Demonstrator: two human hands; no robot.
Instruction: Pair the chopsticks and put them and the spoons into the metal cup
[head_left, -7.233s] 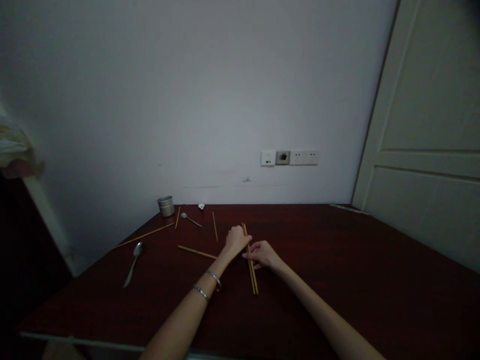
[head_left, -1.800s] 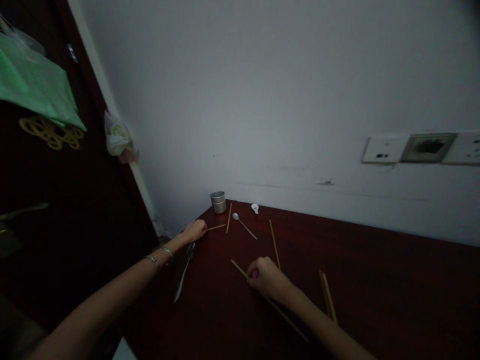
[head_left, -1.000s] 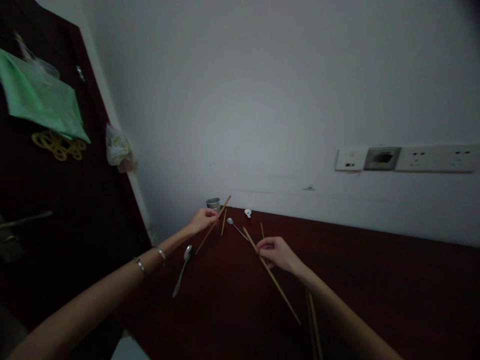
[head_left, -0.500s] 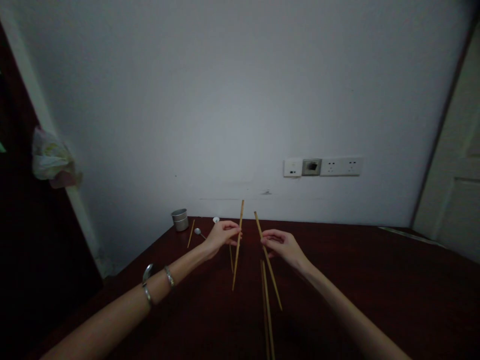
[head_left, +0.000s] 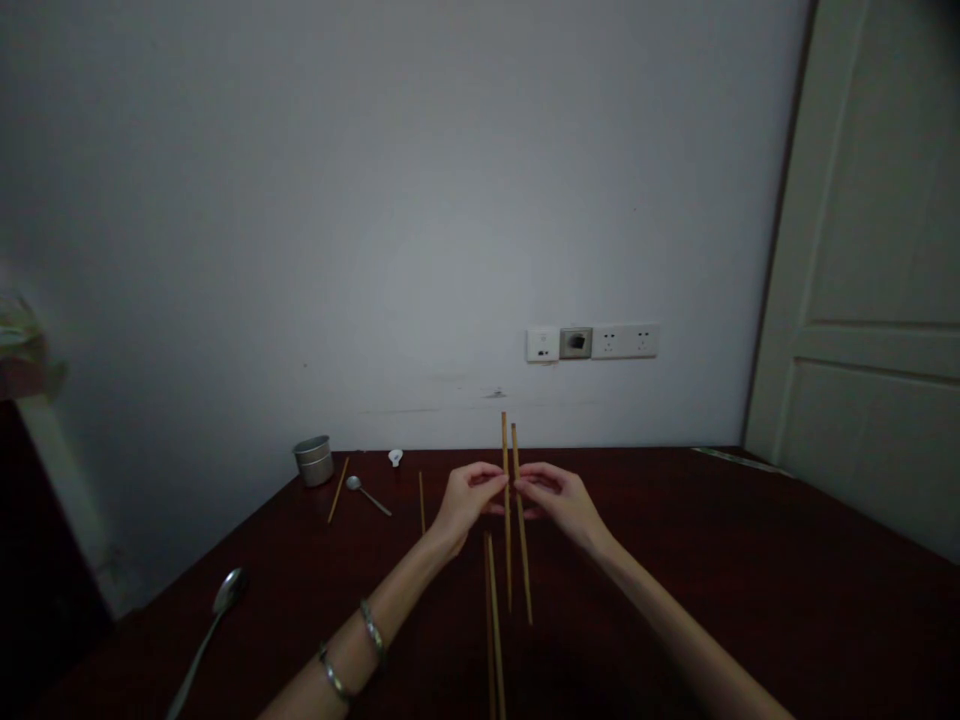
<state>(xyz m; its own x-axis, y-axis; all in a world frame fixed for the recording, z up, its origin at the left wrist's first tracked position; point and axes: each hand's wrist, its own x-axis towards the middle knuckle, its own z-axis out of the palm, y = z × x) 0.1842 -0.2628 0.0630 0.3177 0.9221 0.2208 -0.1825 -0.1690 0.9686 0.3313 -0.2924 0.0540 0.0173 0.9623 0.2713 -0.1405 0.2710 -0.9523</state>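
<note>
Between the fingers of my left hand (head_left: 469, 502) is a wooden chopstick (head_left: 508, 545), held nearly upright. My right hand (head_left: 562, 500) pinches another wooden chopstick (head_left: 523, 560), which leans slightly. The two sticks are side by side with a narrow gap at their tops, and both hands are closed with fingertips almost meeting. Below them, a pair of chopsticks (head_left: 496, 630) lies on the dark red table (head_left: 675, 560). Another thin stick (head_left: 421, 500) lies left of my left hand, its lower end hidden behind my forearm.
At the back left stand a metal cup (head_left: 313, 462), a short wooden stick (head_left: 338, 490), a small spoon (head_left: 367, 495) and a small white spoon-like piece (head_left: 395, 458). A large metal spoon (head_left: 227, 592) lies near the left edge. Wall sockets (head_left: 592, 342) sit above the table's back edge.
My hands have come together, bringing the two chopsticks close and more parallel. The view has turned to the right, and the large spoon now shows clear of my left arm.
</note>
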